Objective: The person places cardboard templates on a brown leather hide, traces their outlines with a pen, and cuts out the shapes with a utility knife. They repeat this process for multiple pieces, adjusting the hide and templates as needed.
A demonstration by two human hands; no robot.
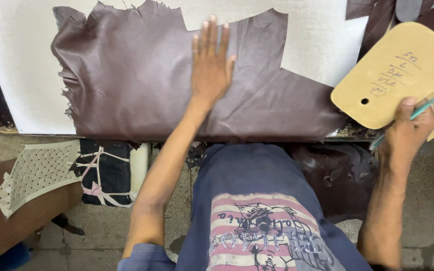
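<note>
Now the left hand lies flat, fingers spread, pressing the brown leather piece on the white desk. The right hand, well apart at the desk edge, grips a tan cardboard pattern and a teal pen. Smoothing seems in hand; placing the pattern on the leather needs a flat area.

1 big brown leather hide on 1 white table. 1 tan cardboard template, 1 teal pen. 2 hands: left hand and right hand. Approx. 4 dark leather offcuts top right, can't count exactly. 1 perforated white piece below.
</note>
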